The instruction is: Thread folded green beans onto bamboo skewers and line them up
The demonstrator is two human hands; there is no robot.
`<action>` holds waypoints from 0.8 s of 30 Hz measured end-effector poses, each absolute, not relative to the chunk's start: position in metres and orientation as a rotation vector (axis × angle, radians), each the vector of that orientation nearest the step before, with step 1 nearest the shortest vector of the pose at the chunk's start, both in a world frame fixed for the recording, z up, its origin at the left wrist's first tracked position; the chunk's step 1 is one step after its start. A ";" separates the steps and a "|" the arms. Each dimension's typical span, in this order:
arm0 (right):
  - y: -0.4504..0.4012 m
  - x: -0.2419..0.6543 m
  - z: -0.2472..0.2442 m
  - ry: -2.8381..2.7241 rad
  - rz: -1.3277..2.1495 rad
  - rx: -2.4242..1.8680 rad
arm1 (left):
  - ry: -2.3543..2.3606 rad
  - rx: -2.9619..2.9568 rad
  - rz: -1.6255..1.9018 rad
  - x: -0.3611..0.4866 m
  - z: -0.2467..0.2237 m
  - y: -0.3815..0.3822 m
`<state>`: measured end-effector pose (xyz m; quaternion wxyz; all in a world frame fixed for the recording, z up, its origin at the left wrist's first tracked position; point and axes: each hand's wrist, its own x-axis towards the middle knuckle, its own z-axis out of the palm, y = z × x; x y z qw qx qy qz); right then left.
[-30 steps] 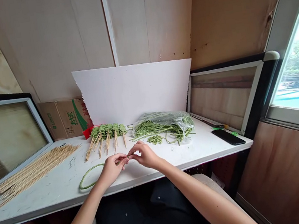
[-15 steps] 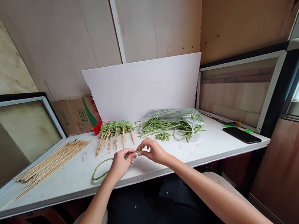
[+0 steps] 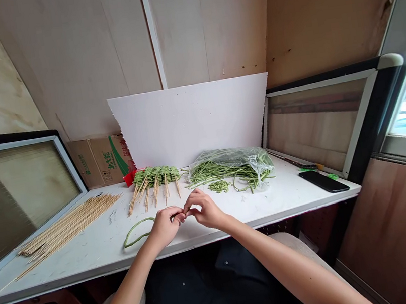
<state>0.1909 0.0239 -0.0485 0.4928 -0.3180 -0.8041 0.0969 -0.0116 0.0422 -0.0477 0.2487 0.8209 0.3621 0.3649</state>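
Observation:
A long green bean (image 3: pixel 134 224) curves in a loop above the white table, left of centre. My left hand (image 3: pixel 167 224) is closed round it, with the loop trailing out on its left side. My right hand (image 3: pixel 204 209) meets the left at the fingertips, pinched at the bean's end, which the fingers mostly hide. Beyond the hands lie a small pile of short bean pieces (image 3: pixel 219 186), skewered green beans (image 3: pixel 158 174) with their sticks pointing forward, and a clear plastic bag of long beans (image 3: pixel 228 164).
Bare wooden skewers (image 3: pixel 71 225) are spread at the left of the white table (image 3: pixel 214 226). A black phone (image 3: pixel 324 181) lies at the right. A cardboard box (image 3: pixel 98 161) and an upright white board (image 3: pixel 193 123) stand behind, between framed glass panels.
The fingertips of both hands have come together, covering the stretch of bean that showed between them. The view has shifted slightly.

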 end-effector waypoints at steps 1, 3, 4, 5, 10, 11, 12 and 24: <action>0.023 0.189 -0.049 -1.942 0.246 -0.767 | 0.985 2.250 0.997 -0.011 -0.048 0.042; 0.022 0.187 -0.050 -1.899 0.306 -0.764 | 0.969 2.253 0.983 -0.012 -0.047 0.042; 0.022 0.186 -0.050 -1.866 0.354 -0.764 | 0.955 2.243 0.972 -0.012 -0.047 0.042; 0.022 0.185 -0.051 -1.832 0.409 -0.767 | 0.935 2.229 0.963 -0.012 -0.046 0.042; 0.025 0.180 -0.056 -1.710 0.576 -0.802 | 0.865 2.183 0.961 -0.015 -0.044 0.042; 0.025 0.179 -0.057 -1.695 0.567 -0.804 | 0.875 2.182 0.968 -0.016 -0.044 0.043; 0.025 0.179 -0.058 -1.688 0.541 -0.804 | 0.893 2.181 0.976 -0.016 -0.045 0.043; 0.022 0.193 -0.044 -2.028 -0.135 -0.714 | 0.947 2.176 0.958 -0.019 -0.055 0.048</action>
